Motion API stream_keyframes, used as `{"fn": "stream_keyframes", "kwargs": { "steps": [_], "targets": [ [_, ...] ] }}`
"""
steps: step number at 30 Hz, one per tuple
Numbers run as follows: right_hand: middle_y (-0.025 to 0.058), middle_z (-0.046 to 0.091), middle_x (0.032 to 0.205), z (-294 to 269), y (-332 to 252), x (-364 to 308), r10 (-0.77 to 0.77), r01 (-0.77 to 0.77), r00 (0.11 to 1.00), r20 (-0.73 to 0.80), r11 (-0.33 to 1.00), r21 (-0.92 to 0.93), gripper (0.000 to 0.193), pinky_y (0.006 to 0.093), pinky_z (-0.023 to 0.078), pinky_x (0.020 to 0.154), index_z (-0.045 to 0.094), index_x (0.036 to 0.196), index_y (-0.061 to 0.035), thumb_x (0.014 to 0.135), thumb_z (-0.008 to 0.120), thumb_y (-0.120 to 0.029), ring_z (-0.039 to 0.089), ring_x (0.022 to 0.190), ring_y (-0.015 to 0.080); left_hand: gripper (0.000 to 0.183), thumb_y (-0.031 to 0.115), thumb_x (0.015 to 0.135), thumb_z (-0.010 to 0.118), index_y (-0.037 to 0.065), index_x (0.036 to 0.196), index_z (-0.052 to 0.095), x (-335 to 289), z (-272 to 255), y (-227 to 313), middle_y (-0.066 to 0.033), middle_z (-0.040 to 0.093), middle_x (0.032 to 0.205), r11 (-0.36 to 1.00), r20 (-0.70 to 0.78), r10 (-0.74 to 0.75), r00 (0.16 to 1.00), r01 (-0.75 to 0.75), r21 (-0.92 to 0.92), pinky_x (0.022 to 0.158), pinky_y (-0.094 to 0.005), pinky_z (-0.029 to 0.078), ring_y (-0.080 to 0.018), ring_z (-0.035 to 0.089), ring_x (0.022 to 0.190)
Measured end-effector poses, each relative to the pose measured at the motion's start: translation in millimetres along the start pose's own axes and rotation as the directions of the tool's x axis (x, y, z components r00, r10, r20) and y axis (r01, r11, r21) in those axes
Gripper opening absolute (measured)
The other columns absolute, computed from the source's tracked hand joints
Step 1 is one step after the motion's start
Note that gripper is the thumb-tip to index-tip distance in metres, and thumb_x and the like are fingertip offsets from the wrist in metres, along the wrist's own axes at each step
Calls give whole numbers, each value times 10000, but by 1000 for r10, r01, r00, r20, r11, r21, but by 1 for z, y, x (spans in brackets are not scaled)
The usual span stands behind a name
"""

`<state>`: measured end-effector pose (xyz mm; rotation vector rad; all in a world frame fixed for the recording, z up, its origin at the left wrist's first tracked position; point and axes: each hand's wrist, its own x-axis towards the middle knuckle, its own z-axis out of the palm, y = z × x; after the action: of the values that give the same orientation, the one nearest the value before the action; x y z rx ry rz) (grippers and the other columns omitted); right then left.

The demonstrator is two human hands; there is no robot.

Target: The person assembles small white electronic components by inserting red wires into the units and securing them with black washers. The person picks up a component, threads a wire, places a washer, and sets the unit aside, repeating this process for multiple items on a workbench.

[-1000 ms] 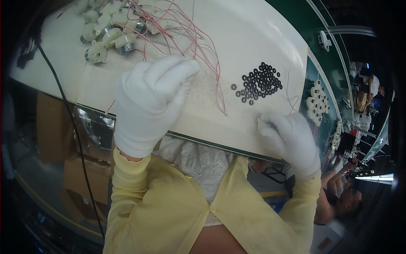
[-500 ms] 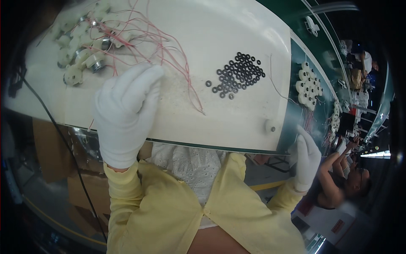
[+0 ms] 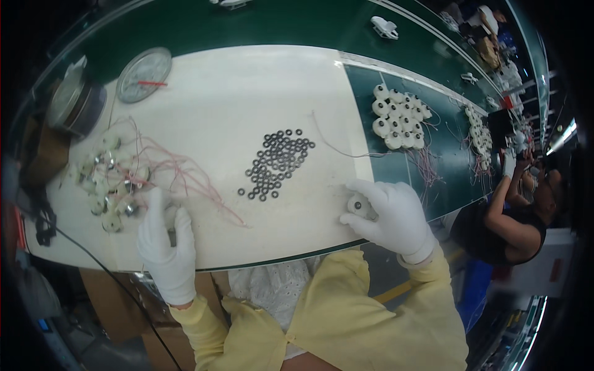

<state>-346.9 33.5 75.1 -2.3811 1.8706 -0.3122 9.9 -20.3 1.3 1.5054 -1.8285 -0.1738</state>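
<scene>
My right hand (image 3: 396, 221), in a white glove, has its thumb and fingers around a small white motor housing (image 3: 358, 213) with a black ring on top, standing near the table's front edge. My left hand (image 3: 166, 247), also gloved, is at the near side of a pile of white-cased motors (image 3: 111, 179) with pink wires. Its fingers and thumb curl around something pale, mostly hidden, whose kind I cannot make out. Many small black rings (image 3: 278, 161) lie loose on the white table between my hands.
Rows of motors with black rings (image 3: 399, 117) stand on the green surface at right, with another group (image 3: 478, 136) beyond. A round clear lid (image 3: 144, 74) and a tub (image 3: 77, 105) are at the back left. A black cable (image 3: 93, 260) hangs at left. Another person (image 3: 513, 210) works at far right.
The view has swung to the right and back. My right hand has come in over the table and closed around the lone motor housing. My left hand is beside the pile, fingers curled.
</scene>
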Motion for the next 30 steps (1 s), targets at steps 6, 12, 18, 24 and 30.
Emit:
{"fn": "stream_keyframes", "kwargs": {
  "steps": [6,12,18,24,30],
  "targets": [
    [128,722,841,-47,53,-13,537,-480,821,-193,833,276,382,347,559,684,695,1098,-19,834,810,-270,727,765,282,600,72,935,726,21,1497,525,0,2,4,-150,682,1221,978,-66,-208,976,205,-47,814,-349,515,-244,656,978],
    [165,740,1004,-40,185,-7,531,-544,808,-255,839,23,462,413,561,857,682,1303,-104,880,753,-276,722,932,319,503,131,936,749,36,1405,592,-1,8,-9,-135,661,1194,981,-182,-127,975,150,119,814,-373,494,-258,628,974],
    [139,738,1067,-21,220,-3,428,-401,875,-227,903,157,501,364,550,867,643,1381,-94,893,720,-172,709,933,259,281,148,921,770,33,1156,668,-1,5,-10,-128,656,1047,975,-143,-117,983,140,170,851,-422,499,-307,635,959],
    [112,730,1022,-39,192,-9,494,-461,819,-293,870,177,447,305,538,780,663,1347,-66,910,720,-144,685,841,177,326,156,867,815,53,1147,684,7,7,-1,-120,661,1039,945,-121,67,990,-24,325,836,-423,501,-312,632,937],
    [87,715,989,-35,94,-28,334,-128,832,-444,893,431,385,260,512,712,679,1291,7,907,707,-5,640,789,114,380,102,817,827,50,1163,678,-15,-2,9,-112,658,987,981,-301,88,949,-31,189,743,-439,469,-293,573,808]
  ]
}}
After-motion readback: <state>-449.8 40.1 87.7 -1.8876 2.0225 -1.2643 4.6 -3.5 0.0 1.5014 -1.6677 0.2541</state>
